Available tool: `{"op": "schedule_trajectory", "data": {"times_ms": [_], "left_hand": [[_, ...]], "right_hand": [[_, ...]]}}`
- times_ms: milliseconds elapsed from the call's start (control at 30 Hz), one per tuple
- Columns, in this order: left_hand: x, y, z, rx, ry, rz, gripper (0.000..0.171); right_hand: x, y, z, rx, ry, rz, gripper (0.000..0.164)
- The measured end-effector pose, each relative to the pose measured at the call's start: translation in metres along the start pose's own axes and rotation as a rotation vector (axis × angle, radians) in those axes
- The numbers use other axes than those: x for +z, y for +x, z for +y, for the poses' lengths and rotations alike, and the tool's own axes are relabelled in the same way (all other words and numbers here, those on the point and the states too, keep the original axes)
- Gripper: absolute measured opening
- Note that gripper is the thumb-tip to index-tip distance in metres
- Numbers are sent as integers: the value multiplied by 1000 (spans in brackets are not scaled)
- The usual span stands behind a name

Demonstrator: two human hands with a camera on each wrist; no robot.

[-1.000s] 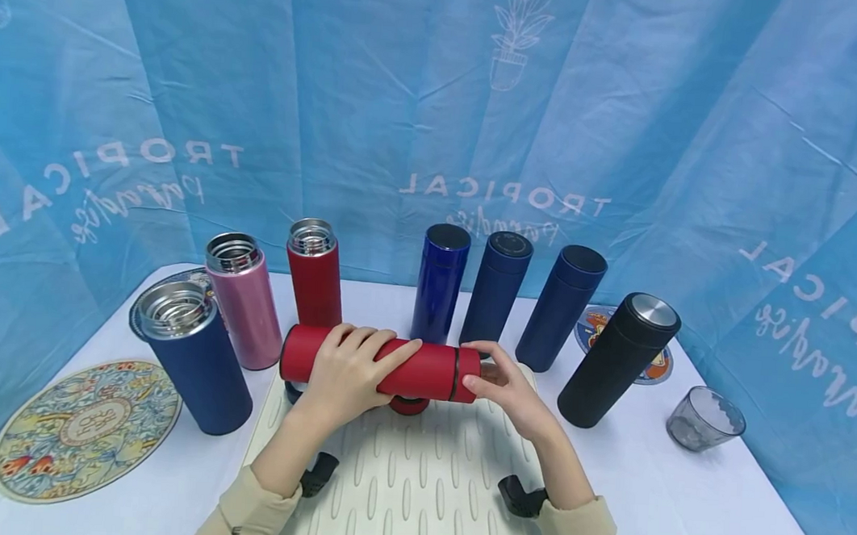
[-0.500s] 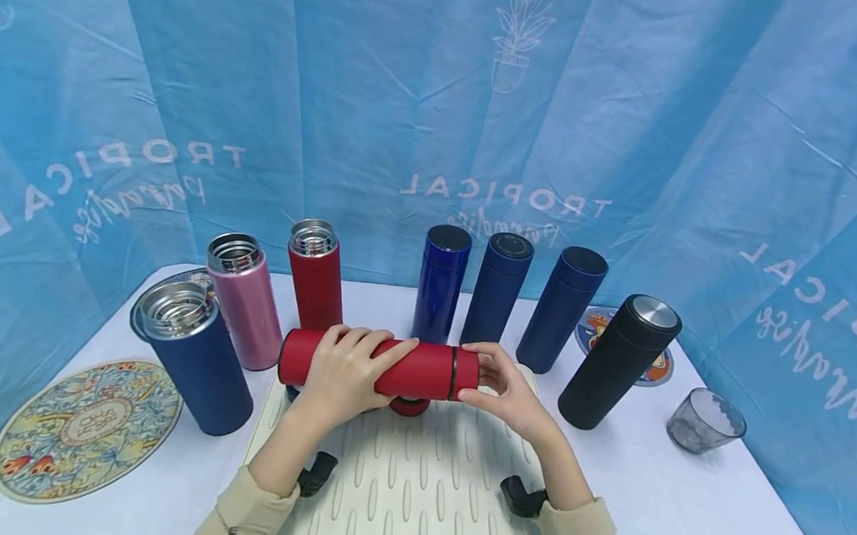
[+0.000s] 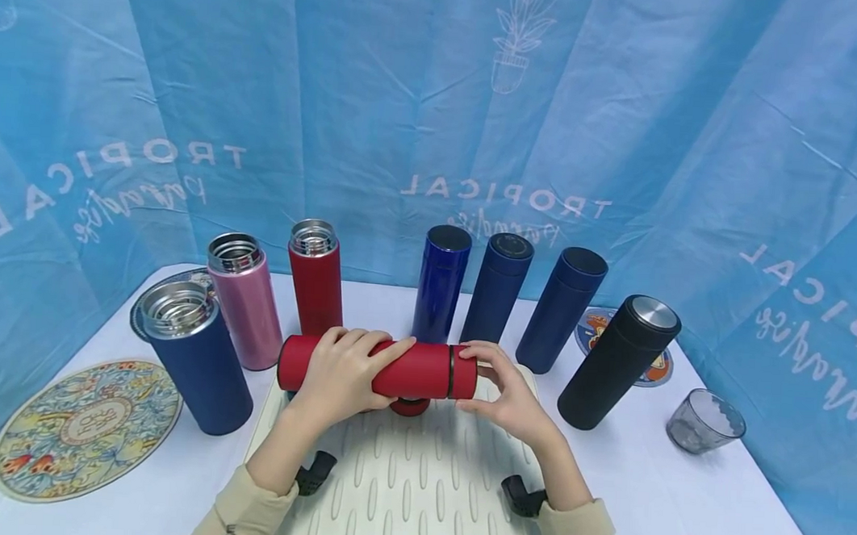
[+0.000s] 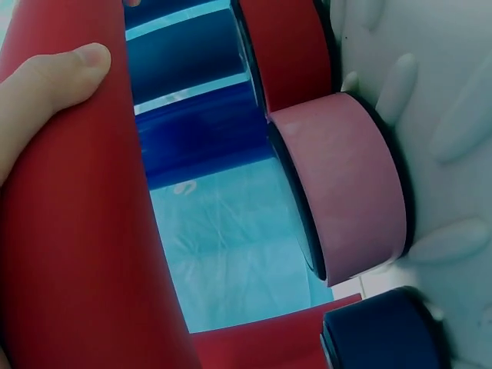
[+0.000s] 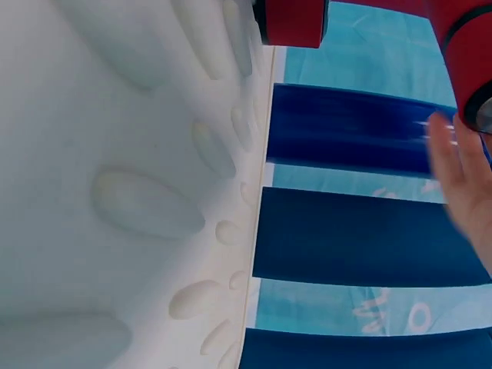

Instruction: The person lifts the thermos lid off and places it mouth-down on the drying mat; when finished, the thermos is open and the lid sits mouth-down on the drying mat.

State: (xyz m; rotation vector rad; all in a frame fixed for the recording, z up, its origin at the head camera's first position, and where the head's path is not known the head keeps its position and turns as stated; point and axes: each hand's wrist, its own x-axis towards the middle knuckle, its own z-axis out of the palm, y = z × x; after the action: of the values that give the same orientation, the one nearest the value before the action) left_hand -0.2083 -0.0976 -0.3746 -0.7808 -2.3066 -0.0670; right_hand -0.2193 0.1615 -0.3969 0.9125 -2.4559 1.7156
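In the head view a red thermos (image 3: 423,370) lies sideways, held above the ribbed cream board (image 3: 406,476). My left hand (image 3: 343,376) grips its body, the thumb (image 4: 94,63) pressed along the red side in the left wrist view. At the right end is the thermos's red lid (image 3: 465,378), set off by a black ring. My right hand (image 3: 502,388) spans this lid, fingers at its top and thumb at its lower edge. Beneath the thermos, a red lid (image 4: 292,50), a pink lid (image 4: 354,184) and a navy lid (image 4: 384,334) rest on the board.
Uncapped navy (image 3: 205,369), pink (image 3: 248,310) and red thermoses (image 3: 316,290) stand at left. Several capped blue ones, including a shiny blue thermos (image 3: 439,292), stand behind. Right are a black thermos (image 3: 608,370) and a glass (image 3: 704,423). A patterned round mat (image 3: 88,431) lies left.
The red thermos has sunk slightly and shifted a little left. My right thumb has moved from the lid's front face down to its lower edge. My left hand keeps its grip.
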Motion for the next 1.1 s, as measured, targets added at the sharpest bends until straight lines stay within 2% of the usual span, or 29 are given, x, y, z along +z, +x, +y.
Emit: {"op": "schedule_trajectory", "data": {"times_ms": [67,133,233,333,500,833,1100], "left_hand": [[0,0,-1,-3,1,5,76],[0,0,-1,-2,0,10,76],[0,0,-1,8,1,14,77],[-1,0,0,20,9,21,77],[0,0,-1,34,20,35,77],[-1,-1,-1,33,24,35,78],[-1,0,-3,34,26,43,79]], "right_hand": [[0,1,0,34,24,-10,75],[-2,1,-1,80,63,-21,76],[-5,1,-3,157,114,-11,64],[-7,1,-4,236,109,12,50],[-8,2,-4,309,71,14,43],[-9,0,-2,289,165,-39,52],[-10,0,-2,155,176,-59,65]]}}
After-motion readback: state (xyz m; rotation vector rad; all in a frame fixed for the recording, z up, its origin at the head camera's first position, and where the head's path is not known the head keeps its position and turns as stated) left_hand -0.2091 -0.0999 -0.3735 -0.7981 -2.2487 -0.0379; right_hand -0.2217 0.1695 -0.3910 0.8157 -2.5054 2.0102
